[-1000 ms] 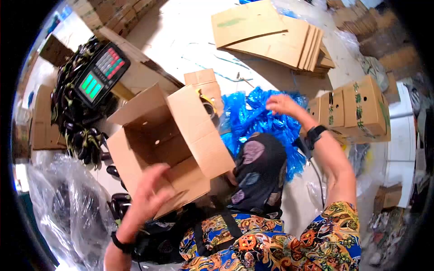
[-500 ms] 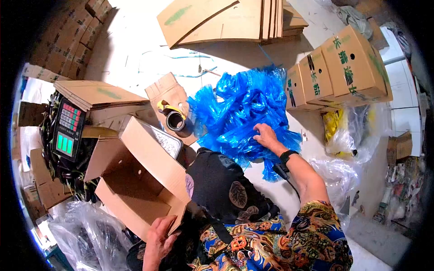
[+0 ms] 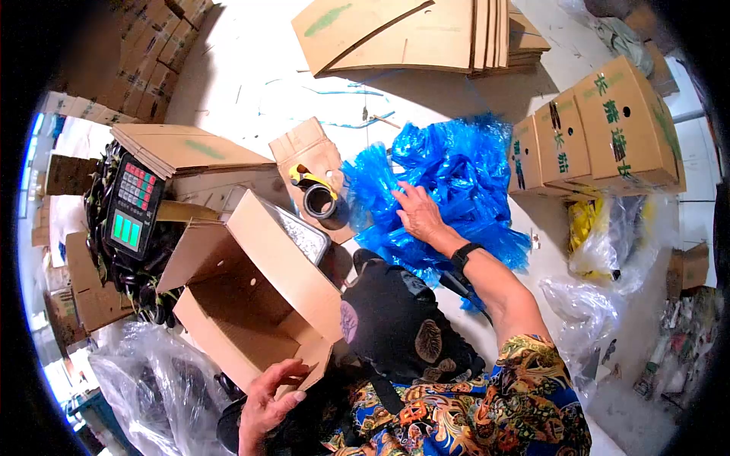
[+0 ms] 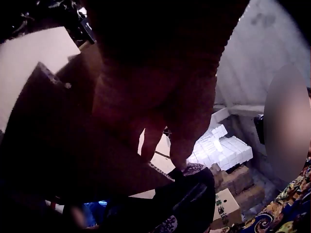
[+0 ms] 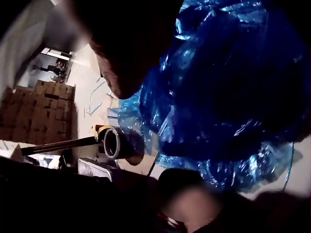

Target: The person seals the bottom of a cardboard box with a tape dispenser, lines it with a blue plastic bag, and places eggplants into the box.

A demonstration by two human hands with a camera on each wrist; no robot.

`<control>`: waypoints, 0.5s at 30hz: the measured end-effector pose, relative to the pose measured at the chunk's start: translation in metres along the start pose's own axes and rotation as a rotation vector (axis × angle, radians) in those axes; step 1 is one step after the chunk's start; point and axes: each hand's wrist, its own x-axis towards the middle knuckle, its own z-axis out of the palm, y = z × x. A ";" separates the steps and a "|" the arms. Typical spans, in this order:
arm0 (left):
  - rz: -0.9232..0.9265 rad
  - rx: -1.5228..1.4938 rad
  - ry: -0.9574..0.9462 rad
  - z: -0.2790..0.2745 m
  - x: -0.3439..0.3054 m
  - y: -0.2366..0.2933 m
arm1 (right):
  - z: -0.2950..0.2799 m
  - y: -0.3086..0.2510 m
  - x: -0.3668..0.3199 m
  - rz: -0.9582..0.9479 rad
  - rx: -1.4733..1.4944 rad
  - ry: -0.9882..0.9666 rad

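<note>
An opened cardboard box (image 3: 243, 304) stands tilted at the lower left, its flaps spread and its inside bare. My left hand (image 3: 270, 403) grips its near edge with bent fingers; the left wrist view has that hand (image 4: 160, 107) dark over the cardboard (image 4: 73, 145). On a heap of blue plastic bags (image 3: 464, 171) rests my right hand (image 3: 422, 216), its fingers spread and fairly straight. The right wrist view shows the hand (image 5: 129, 53) in shadow at the edge of the blue plastic (image 5: 218, 97).
A tape dispenser (image 3: 319, 199) lies on a cardboard piece between box and bags. Left of the box, a scale display (image 3: 133, 201) stands before eggplants (image 3: 148, 292). Flat cardboard (image 3: 403, 38) is stacked at the back, with packed boxes (image 3: 623, 125) on the right and clear plastic (image 3: 160, 387) at lower left.
My left hand has come down onto the box's near edge, and the box has shifted down and left. The right hand has lowered onto the blue bags, its fingers now more spread.
</note>
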 end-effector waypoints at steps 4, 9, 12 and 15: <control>-0.001 -0.015 0.038 0.001 0.000 -0.008 | 0.047 0.031 0.009 0.130 -0.284 -0.615; 0.042 0.013 0.071 -0.001 -0.002 -0.013 | 0.001 0.048 -0.054 0.357 -0.163 -0.593; 0.036 -0.026 0.062 -0.001 0.005 -0.013 | -0.020 0.096 -0.087 0.479 0.058 -0.695; 0.036 0.079 0.055 -0.003 0.011 -0.003 | -0.079 0.072 -0.066 0.528 0.288 -0.626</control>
